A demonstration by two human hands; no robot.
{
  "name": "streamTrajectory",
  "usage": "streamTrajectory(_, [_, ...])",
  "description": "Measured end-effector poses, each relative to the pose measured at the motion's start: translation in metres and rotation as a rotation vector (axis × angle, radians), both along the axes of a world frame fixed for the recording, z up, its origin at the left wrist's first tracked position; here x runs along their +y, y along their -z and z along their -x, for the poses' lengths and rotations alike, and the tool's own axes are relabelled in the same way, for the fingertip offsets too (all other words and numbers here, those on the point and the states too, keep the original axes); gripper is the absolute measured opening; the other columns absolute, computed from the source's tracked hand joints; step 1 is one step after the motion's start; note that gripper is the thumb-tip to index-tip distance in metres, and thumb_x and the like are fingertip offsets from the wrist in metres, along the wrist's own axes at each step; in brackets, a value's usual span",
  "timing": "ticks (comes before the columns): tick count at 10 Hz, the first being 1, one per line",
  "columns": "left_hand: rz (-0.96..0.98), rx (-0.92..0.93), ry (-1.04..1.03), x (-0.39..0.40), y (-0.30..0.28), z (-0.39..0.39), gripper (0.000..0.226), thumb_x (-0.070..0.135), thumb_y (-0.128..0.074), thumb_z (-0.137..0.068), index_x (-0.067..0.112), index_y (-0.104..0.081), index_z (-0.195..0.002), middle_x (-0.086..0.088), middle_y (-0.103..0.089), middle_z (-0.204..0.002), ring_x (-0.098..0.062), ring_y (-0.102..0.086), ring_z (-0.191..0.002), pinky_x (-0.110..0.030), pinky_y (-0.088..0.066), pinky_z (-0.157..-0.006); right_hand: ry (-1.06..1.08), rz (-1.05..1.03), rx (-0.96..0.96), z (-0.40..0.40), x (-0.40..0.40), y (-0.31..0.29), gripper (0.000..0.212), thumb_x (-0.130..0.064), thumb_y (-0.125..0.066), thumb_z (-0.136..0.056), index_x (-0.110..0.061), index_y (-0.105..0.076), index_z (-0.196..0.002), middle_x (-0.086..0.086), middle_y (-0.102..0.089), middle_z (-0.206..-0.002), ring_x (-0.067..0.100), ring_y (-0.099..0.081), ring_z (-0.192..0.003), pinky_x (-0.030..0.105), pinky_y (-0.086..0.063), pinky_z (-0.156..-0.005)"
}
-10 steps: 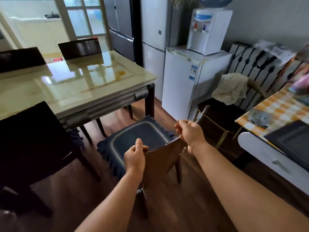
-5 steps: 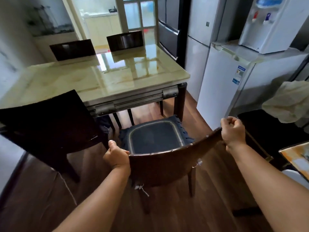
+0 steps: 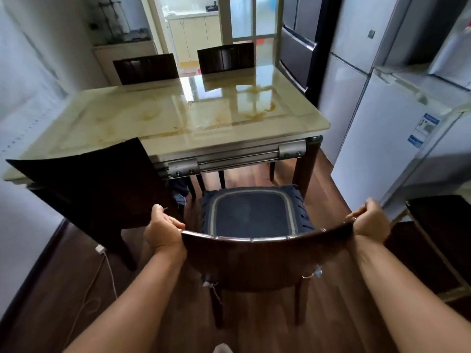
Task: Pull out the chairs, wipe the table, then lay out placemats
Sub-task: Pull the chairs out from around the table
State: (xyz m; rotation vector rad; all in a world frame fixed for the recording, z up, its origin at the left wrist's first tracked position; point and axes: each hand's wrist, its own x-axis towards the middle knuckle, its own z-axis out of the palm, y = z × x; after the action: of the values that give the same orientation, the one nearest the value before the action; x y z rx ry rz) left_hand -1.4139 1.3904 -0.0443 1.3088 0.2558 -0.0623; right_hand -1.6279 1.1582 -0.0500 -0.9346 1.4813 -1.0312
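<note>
Between my two hands runs the curved top rail of the chair (image 3: 265, 261) I am moving. My left hand (image 3: 163, 230) is wrapped closed around the rail's left end and my right hand (image 3: 372, 220) is clamped over its right end. I hold it by both corners, I judge, so it comes straight back without twisting or tipping. Its blue seat cushion (image 3: 252, 212) lies just beyond my grip, front edge near the table (image 3: 178, 115) but clear of the top, so this chair looks nearly pulled out. The backrest is dark, glossy wood with loose ties dangling below my hands. Left of my left hand another dark chair (image 3: 96, 184) stands tucked against the table edge. Past the cushion, the glassy tabletop shows yellowish smears, unwiped, with no placemats on it.
</note>
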Motion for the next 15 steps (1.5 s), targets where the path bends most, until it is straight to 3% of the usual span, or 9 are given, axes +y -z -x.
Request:
streamTrajectory(3, [0.027,-0.011,0.003,-0.061,-0.025,-0.116,0.073,0.023,-0.046,-0.09,0.012,-0.036,-0.018,0.0,-0.036,-0.02,-0.009,-0.034,-0.023,-0.015,-0.035,-0.038,0.07,0.084,-0.115,-0.098,-0.053,-0.023,0.037,-0.016,-0.042,-0.084,-0.015,-0.039,-0.047,-0.007,-0.04,-0.027,0.006,-0.039,-0.03,0.027,-0.035,-0.054])
streamTrajectory(4, [0.029,-0.006,0.016,-0.066,-0.018,-0.132,0.073,0.022,-0.046,-0.089,0.012,-0.039,-0.017,-0.001,-0.037,-0.02,-0.009,-0.034,-0.024,-0.017,-0.037,-0.042,0.014,0.101,-0.049,-0.112,-0.052,-0.023,0.039,-0.017,-0.039,-0.089,-0.011,-0.041,-0.05,0.002,-0.049,-0.038,0.002,-0.044,-0.032,0.02,-0.042,-0.061])
streamTrajectory(5, [-0.003,0.033,0.024,-0.077,-0.007,-0.157,0.072,0.023,-0.046,-0.088,0.013,-0.04,-0.017,0.0,-0.037,-0.021,-0.009,-0.034,-0.024,-0.024,-0.034,-0.05,0.026,0.097,-0.073,-0.139,-0.063,-0.018,0.042,-0.012,-0.038,-0.092,-0.009,-0.038,-0.05,0.002,-0.044,-0.035,0.004,-0.042,-0.028,0.009,-0.028,-0.034])
streamTrajectory(6, [-0.082,0.05,0.033,-0.091,0.004,-0.182,0.068,0.023,-0.045,-0.086,0.012,-0.043,-0.018,-0.001,-0.039,-0.021,-0.01,-0.038,-0.027,-0.026,-0.036,-0.056,0.007,0.077,-0.109,-0.171,-0.083,-0.01,0.042,-0.009,-0.038,-0.088,-0.011,-0.035,-0.046,-0.003,-0.036,-0.026,0.007,-0.037,-0.026,0.014,-0.029,-0.035])
streamTrajectory(8, [-0.159,0.03,-0.006,-0.15,0.004,-0.24,0.07,0.025,-0.039,-0.089,0.012,-0.044,-0.02,0.0,-0.042,-0.022,-0.012,-0.044,-0.039,-0.03,-0.041,-0.073,-0.198,0.138,0.007,-0.236,-0.166,-0.005,0.032,-0.029,-0.04,-0.08,-0.017,-0.046,-0.052,-0.01,-0.049,-0.036,0.008,-0.046,-0.041,0.035,-0.037,-0.067])
streamTrajectory(10, [-0.066,0.073,-0.106,-0.215,0.001,-0.274,0.05,0.022,-0.047,-0.088,0.012,-0.041,-0.039,0.001,-0.038,-0.021,-0.008,-0.039,-0.025,-0.031,-0.039,-0.06,-0.165,0.055,0.034,-0.298,-0.244,-0.007,0.04,-0.019,-0.036,-0.092,-0.012,-0.036,-0.053,-0.006,-0.044,-0.027,0.003,-0.048,-0.031,0.025,-0.035,-0.063])
streamTrajectory(12, [-0.172,0.063,0.026,-0.249,0.013,-0.298,0.066,0.029,-0.041,-0.093,0.032,-0.056,-0.029,0.006,-0.047,-0.028,-0.011,-0.051,-0.042,-0.046,-0.043,-0.076,-0.247,0.174,0.233,-0.324,-0.29,-0.006,0.029,-0.029,-0.027,-0.076,-0.014,-0.039,-0.053,-0.003,-0.051,-0.033,0.025,-0.056,-0.063,0.04,-0.041,-0.078])
streamTrajectory(14, [-0.186,0.022,0.002,-0.262,0.012,-0.298,0.042,0.027,-0.039,-0.097,0.02,-0.047,-0.057,0.011,-0.049,-0.029,-0.002,-0.045,-0.031,-0.038,-0.04,-0.061,-0.193,0.12,0.059,-0.334,-0.308,0.004,0.029,-0.025,-0.03,-0.08,-0.016,-0.039,-0.053,-0.014,-0.05,-0.033,0.011,-0.053,-0.045,0.035,-0.037,-0.066])
streamTrajectory(15, [-0.162,0.039,-0.028,-0.261,0.012,-0.297,0.059,0.031,-0.042,-0.094,0.019,-0.052,-0.037,0.005,-0.048,-0.028,-0.013,-0.05,-0.042,-0.047,-0.046,-0.078,-0.212,0.075,-0.097,-0.33,-0.306,0.008,0.031,-0.027,-0.035,-0.088,-0.02,-0.039,-0.058,-0.01,-0.047,-0.033,0.004,-0.046,-0.033,0.029,-0.041,-0.06])
